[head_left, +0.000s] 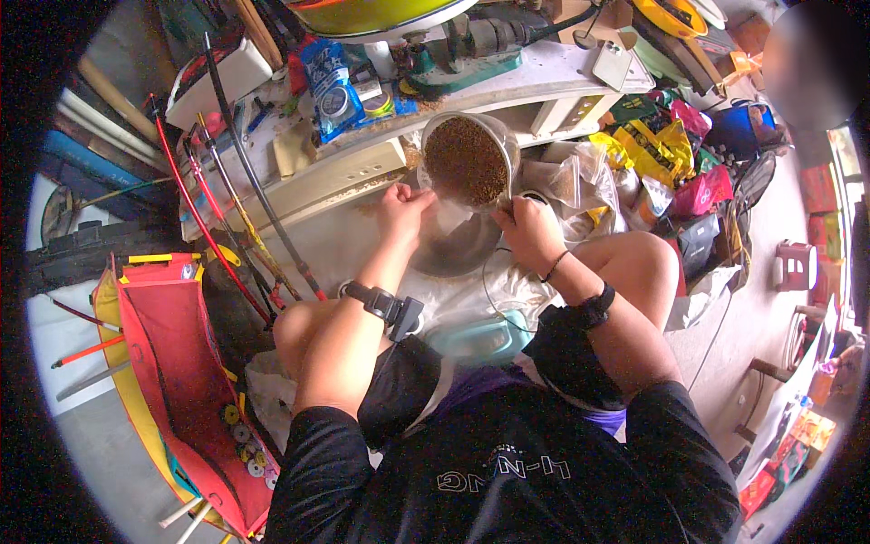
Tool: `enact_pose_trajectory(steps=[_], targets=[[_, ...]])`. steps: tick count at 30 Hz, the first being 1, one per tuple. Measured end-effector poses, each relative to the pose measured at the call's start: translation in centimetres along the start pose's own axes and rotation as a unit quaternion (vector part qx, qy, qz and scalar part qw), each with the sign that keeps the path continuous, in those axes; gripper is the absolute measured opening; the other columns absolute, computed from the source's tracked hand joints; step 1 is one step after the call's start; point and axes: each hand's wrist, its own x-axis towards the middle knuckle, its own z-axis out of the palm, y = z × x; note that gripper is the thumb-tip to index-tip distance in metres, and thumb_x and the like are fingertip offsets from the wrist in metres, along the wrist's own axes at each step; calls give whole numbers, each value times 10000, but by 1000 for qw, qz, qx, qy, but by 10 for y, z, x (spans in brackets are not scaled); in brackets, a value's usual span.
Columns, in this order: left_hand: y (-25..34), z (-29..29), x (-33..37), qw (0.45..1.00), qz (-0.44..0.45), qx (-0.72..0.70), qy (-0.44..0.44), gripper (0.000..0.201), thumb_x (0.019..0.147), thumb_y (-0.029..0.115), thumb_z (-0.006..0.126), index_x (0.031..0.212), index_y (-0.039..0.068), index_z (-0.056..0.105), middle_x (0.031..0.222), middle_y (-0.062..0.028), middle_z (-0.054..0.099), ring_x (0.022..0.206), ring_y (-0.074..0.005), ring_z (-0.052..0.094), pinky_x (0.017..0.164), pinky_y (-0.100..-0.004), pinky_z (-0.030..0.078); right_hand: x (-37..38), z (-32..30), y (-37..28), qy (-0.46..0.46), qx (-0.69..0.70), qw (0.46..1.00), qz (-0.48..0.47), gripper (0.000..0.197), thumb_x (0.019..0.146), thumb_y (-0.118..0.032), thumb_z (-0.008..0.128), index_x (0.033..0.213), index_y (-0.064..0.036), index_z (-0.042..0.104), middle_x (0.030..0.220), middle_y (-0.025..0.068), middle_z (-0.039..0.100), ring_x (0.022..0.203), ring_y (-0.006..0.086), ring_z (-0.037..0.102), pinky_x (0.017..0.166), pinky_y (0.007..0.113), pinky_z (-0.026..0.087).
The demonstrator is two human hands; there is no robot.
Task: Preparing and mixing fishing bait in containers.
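Observation:
A clear round container (512,145) of small brown pellets (464,161) is held up in front of me, tilted so its contents show. My right hand (535,234) is closed in a fist at its lower right edge. At the lower left edge, the thumb and fingers of my left hand (405,215) are pinched together against it. Beneath both hands sits a round grey basin (458,258) on white plastic sheeting (430,304); its inside is partly blurred and hidden. A pale teal plastic tub (482,341) lies between my thighs, nearest my body.
A cluttered white bench (480,89) runs ahead, bearing a blue packet (328,91) and a green metal machine (462,68). Left stand several thin rods (240,154) and a red open case (177,354). Bags (666,150) pile up at the right, with a small stool (796,266) beyond.

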Motion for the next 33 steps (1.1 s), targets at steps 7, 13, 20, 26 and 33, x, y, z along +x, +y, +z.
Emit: enact_pose_trajectory(steps=[7, 13, 20, 26, 33], targets=[[-2, -2, 3, 1000, 9, 26, -3, 313, 795, -66, 666, 767, 110, 409, 843, -70, 645, 767, -158, 627, 665, -321, 570, 1, 1, 2, -6, 3, 1000, 1, 362, 914, -300, 549, 814, 43, 608, 795, 272, 634, 791, 446, 619, 712, 500, 495], [-5, -3, 3, 1000, 9, 18, -4, 312, 816, -83, 636, 765, 116, 401, 879, -80, 640, 796, -185, 642, 678, -348, 599, 1, 1, 2, -1, 13, 1000, 15, 363, 894, -295, 569, 792, 52, 608, 800, 269, 629, 807, 435, 613, 726, 493, 476], [2, 1, -2, 1000, 2, 13, 0, 317, 810, -81, 643, 766, 115, 398, 881, -82, 637, 777, -186, 641, 673, -342, 597, 1, 3, 4, 8, 11, 1000, -15, 345, 916, -291, 541, 825, 33, 619, 792, 270, 639, 776, 441, 629, 701, 501, 503], [7, 5, -6, 1000, -14, -26, 2, 317, 768, -66, 691, 777, 93, 416, 789, -35, 590, 727, -143, 614, 635, -292, 551, 0, 2, 2, 9, -12, 1000, -6, 338, 913, -284, 546, 823, 33, 624, 797, 267, 642, 783, 434, 631, 709, 501, 503], [8, 6, -8, 1000, -10, -23, 6, 322, 773, -69, 685, 775, 100, 411, 762, -10, 544, 723, -141, 609, 650, -296, 556, -1, -1, -1, 11, -4, 1000, -6, 327, 917, -274, 537, 832, 29, 626, 799, 265, 643, 781, 435, 630, 712, 497, 504]])
